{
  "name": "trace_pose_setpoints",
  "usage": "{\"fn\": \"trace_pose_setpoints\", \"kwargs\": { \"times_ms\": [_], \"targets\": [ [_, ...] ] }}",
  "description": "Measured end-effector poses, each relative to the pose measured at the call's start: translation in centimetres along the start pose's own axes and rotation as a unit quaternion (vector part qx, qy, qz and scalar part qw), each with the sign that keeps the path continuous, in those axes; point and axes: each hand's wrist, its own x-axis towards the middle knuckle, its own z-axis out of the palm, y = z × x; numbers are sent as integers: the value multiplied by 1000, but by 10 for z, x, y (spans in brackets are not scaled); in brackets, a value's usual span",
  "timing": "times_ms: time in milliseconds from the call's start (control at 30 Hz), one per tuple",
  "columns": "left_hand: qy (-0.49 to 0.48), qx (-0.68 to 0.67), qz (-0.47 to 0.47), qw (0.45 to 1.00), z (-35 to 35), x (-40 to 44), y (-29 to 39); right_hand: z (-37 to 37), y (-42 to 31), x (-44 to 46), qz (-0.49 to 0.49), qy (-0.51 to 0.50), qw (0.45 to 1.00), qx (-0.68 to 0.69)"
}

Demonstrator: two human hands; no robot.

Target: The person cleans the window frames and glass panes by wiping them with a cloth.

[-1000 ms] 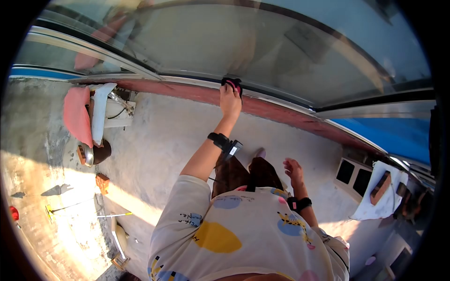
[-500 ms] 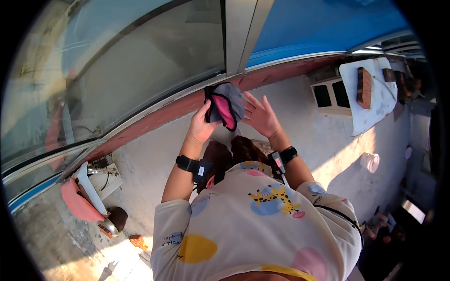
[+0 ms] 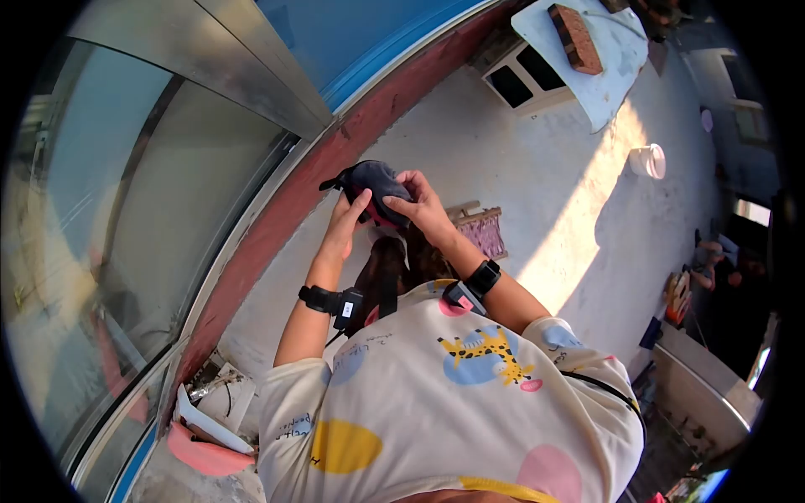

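Note:
A soft grey cloth item [image 3: 375, 178] with a pink inside and black edging is held up in front of me, above my legs. I cannot make out for sure what kind of item it is. On its near left edge, my left hand [image 3: 345, 220] grips it with the thumb on top. My right hand [image 3: 422, 206] pinches its right side between thumb and fingers. A black strap or flap sticks out at its far left. Most of the pink side is hidden behind the hands.
Glass panels and a red-brown ledge [image 3: 260, 226] run along my left. A pale board [image 3: 537, 33] with a brick [image 3: 575, 39] lies ahead on the right. A white bucket [image 3: 646, 161] stands on the floor. Beside my feet is a small stool [image 3: 482, 232]. Other people sit at far right.
My right hand, open and apart before, has closed on the cloth item's right side. The item has turned so its grey side faces up. My view has swung to the right.

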Motion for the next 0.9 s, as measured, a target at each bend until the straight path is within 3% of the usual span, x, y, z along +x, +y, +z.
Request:
{"fn": "trace_pose_setpoints", "kwargs": {
  "times_ms": [33,133,167,200,300,333,367,400,433,467,500,533,567,633,700,833,900],
  "targets": [
    [-10,6,-9,1000,1,3,-5,-1,2,-3,-8,5,999,-51],
    [52,-101,-93,989,-1,16,-16,-13,0,0,77,-17,997,7],
    [51,-99,-94,989,-2,20,-20,-19,-3,4,124,20,986,114],
    [51,-92,-71,992,0,22,-18,-25,-5,8,170,53,959,219],
    [69,-106,-30,991,23,23,5,-62,26,32,241,72,928,276],
    [78,-128,-11,989,34,27,12,-67,31,42,243,63,927,278],
    [85,-127,-6,988,41,36,12,-72,36,49,252,109,943,186],
    [95,-86,35,991,48,45,8,-78,38,55,260,156,948,93],
    [104,-44,74,991,56,57,3,-85,34,61,264,150,948,95],
    [109,44,153,981,62,74,-10,-95,27,69,255,101,955,115],
    [118,43,150,981,74,83,-13,-107,21,76,250,52,958,133],
    [123,261,184,940,89,92,-16,-118,15,85,261,14,955,142],
    [123,467,207,851,106,103,-18,-124,11,93,268,4,945,189],
    [47,537,157,828,146,117,-16,-151,27,116,319,-41,897,305],
    [24,522,245,816,172,137,-19,-187,42,141,307,-54,838,449],
    [70,548,228,802,191,153,-19,-239,28,196,239,33,871,427],
    [47,559,134,817,174,162,-46,-263,40,240,163,-74,877,446]
  ]
}}
